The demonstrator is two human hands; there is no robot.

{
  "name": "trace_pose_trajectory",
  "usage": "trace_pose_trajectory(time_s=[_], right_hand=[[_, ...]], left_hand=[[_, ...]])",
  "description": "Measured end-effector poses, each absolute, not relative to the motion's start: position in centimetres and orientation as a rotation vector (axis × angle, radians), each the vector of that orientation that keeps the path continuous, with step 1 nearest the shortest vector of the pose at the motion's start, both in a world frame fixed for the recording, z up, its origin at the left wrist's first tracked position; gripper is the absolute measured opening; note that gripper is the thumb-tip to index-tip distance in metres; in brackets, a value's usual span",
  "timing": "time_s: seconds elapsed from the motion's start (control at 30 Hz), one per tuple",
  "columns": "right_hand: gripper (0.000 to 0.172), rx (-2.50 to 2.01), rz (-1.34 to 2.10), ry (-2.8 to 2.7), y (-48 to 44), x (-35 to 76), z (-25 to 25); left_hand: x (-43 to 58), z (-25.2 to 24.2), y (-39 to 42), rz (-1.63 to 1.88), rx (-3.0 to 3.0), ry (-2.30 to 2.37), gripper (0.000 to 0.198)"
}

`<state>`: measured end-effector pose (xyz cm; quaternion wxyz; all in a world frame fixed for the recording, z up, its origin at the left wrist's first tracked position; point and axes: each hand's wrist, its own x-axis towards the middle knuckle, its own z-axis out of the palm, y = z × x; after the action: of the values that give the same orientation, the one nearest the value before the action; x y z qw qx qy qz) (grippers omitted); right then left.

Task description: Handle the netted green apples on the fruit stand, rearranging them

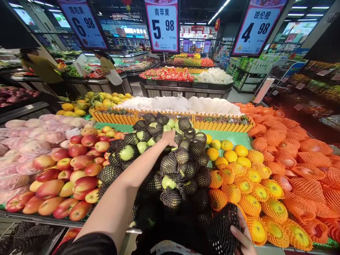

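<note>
My left hand (168,138) reaches over a heap of green apples (127,152), many in black foam nets. It rests among the apples at the upper middle of the heap; its fingertips are hidden, so I cannot tell whether they grip one. Low on the right, close to my body, my right hand (243,232) is closed around a bundle of black foam net (224,228). What lies inside that net is too dark to make out. A netted apple (171,198) and a bare green top (168,182) show between my hands.
Red apples (85,161) and pale wrapped fruit (34,136) lie to the left. Oranges (252,205) and fruit in orange nets (305,166) fill the right. A low yellow fence (223,123) runs behind the heap. Price signs (162,26) hang above; two people stand far left.
</note>
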<state>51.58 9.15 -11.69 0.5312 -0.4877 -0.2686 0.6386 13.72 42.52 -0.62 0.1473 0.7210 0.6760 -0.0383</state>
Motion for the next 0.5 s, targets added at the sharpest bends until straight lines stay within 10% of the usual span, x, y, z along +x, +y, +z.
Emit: trace_pose_trajectory(time_s=[0.13,0.37,0.5], right_hand=[[0.059,-1.253,1.471,-0.401,12.8,52.0,-12.0],[0.037,-1.078,1.640,-0.643,15.3,51.8,-12.2],[0.039,-1.073,1.648,-0.703,14.9,51.2,-12.7]], left_hand=[[13.0,-0.7,41.2,-0.245,2.102,1.800,0.123],[12.6,-0.1,44.4,-0.085,2.078,1.882,0.071],[13.9,-1.3,47.7,0.017,1.949,2.021,0.079]])
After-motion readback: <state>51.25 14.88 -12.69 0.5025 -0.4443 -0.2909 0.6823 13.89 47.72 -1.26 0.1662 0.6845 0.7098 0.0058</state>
